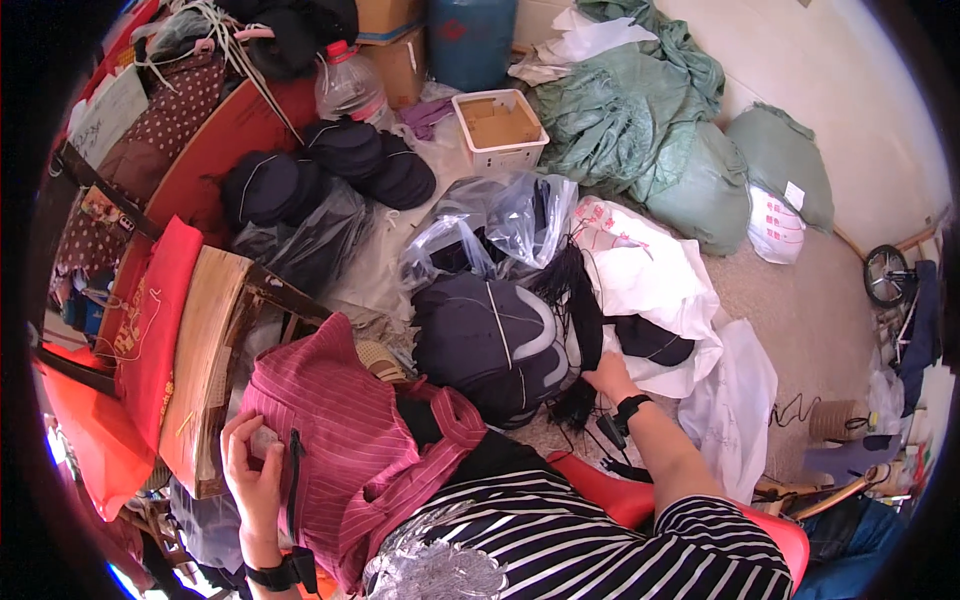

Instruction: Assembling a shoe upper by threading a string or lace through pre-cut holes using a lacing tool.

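Note:
My right hand reaches to the lower end of a hank of black cords, its fingers closed around the strands. Beside it sits a bundle of dark navy fabric pieces, tied with pale string and showing grey curved edges. To the right, a dark flat piece lies on a white sack. My left hand is by the maroon striped apron over my lap. Its fingers are curled around something small and pale, too unclear to name.
Clear plastic bags and stacked dark pieces lie beyond the bundle. A white basket, a blue barrel and green sacks stand at the back. A wooden bench with red cloth is at left.

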`<state>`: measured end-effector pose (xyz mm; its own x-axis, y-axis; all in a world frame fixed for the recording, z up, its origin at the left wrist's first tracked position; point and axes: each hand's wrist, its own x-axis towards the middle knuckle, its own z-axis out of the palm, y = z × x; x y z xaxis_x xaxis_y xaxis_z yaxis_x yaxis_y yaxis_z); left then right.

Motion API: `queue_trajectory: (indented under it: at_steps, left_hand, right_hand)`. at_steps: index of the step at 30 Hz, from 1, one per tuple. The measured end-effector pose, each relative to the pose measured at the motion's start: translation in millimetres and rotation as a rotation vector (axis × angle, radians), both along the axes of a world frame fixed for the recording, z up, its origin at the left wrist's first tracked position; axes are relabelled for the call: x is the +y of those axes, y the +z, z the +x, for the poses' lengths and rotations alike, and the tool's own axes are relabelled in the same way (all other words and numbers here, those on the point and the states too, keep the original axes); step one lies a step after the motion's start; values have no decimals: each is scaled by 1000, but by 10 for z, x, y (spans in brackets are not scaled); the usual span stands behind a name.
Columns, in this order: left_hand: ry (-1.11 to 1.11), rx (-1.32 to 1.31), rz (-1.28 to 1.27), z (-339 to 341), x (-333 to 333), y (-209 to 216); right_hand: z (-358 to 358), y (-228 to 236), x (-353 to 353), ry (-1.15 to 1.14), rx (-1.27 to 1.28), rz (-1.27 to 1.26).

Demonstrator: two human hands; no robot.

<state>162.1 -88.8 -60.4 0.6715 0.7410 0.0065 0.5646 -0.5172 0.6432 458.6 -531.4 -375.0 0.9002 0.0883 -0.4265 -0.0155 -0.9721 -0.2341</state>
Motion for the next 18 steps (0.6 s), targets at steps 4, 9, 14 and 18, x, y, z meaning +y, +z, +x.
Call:
queue_trajectory:
  at_steps: [4,9,14,18]
  left_hand:
    - [-155,-215,281,-348,265,-577]
    - [-170,-180,329,-343,217,-567]
    - [-152,-168,352,-338,187,-563]
    - [-126,-164,332,-394,209,-571]
  right_hand:
    - [217,250,448,220,-278,345]
    - [354,289,874,32,31,684]
    - [280,382,694,-310,463,783]
    - [246,614,503,-414,352,836]
